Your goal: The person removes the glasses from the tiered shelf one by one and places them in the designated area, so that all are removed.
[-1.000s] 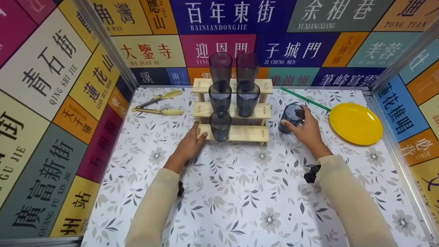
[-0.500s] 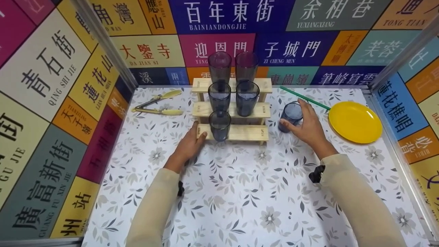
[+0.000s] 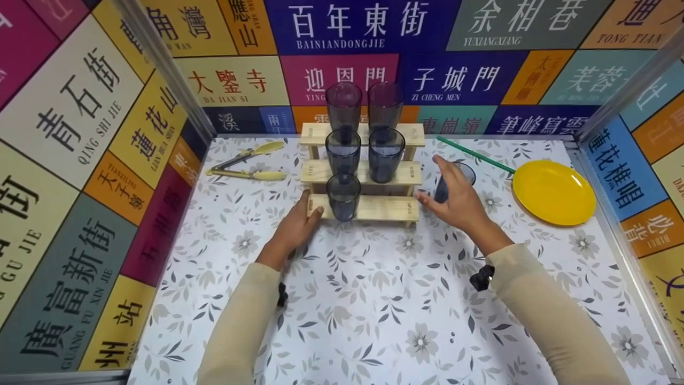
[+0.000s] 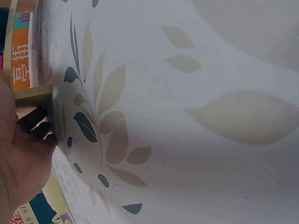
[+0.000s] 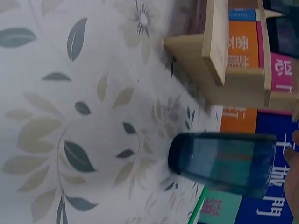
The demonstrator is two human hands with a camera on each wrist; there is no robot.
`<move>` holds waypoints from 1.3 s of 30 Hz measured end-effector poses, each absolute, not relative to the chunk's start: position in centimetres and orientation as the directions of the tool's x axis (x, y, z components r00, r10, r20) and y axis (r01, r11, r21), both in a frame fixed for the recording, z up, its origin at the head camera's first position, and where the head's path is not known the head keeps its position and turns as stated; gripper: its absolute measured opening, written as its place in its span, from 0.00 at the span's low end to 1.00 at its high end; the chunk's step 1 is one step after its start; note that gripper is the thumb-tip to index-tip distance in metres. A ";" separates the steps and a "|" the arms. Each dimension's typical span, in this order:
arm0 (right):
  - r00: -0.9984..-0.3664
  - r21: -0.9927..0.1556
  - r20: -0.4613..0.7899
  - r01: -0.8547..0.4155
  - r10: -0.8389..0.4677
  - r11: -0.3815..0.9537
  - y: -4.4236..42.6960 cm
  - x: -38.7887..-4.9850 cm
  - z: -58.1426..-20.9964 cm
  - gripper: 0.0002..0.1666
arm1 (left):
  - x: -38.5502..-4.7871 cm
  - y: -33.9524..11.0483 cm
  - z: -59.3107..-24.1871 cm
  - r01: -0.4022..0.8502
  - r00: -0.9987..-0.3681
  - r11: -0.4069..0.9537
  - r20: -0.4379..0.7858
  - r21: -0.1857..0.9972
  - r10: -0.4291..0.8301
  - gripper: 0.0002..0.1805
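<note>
One three-tier wooden stand [image 3: 387, 207] bears five glasses [image 3: 344, 197]: two on top, two in the middle, one lowest. The left hand [image 3: 295, 224] grips its lowest tier's end, at 8 o'clock. One loose glass [image 5: 222, 163] stands upright on the table [image 3: 363, 299] at the stand's 3 o'clock. Before it, at its 6 o'clock, the right hand [image 3: 460, 206] holds nothing, fingers apart; contact is hard to judge. Beyond lie one green stick [image 3: 475, 154] at the loose glass's 1 o'clock, one yellow plate [image 3: 554, 193] at its 3, and one pair of tongs [image 3: 240, 174] at the stand's 9.
</note>
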State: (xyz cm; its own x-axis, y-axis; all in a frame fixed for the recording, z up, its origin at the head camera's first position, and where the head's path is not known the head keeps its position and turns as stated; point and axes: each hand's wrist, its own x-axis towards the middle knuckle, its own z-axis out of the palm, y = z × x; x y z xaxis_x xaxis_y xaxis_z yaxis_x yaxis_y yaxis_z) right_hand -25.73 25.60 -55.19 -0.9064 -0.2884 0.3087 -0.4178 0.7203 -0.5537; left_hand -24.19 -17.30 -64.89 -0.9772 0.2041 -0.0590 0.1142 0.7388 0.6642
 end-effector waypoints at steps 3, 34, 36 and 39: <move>-0.887 -0.564 0.335 -0.458 -0.317 0.687 24.3 -25.3 -55.2 0.57 | -24.1 -17.3 -65.0 0.114 -0.977 0.740 -0.059 0.663 0.203 0.47; -0.811 -0.550 0.358 -0.583 -0.462 0.597 13.3 -23.5 -56.4 0.55 | -24.2 -17.2 -64.6 0.092 -0.978 0.755 -0.084 0.649 0.191 0.46; -0.807 -0.562 0.369 -0.588 -0.460 0.582 12.7 -23.6 -56.5 0.55 | -24.1 -17.2 -64.6 0.088 -0.979 0.752 -0.084 0.653 0.188 0.46; -0.809 -0.591 0.386 -0.586 -0.443 0.555 11.7 -23.9 -56.7 0.55 | -24.2 -17.2 -64.6 0.087 -0.979 0.746 -0.081 0.660 0.185 0.47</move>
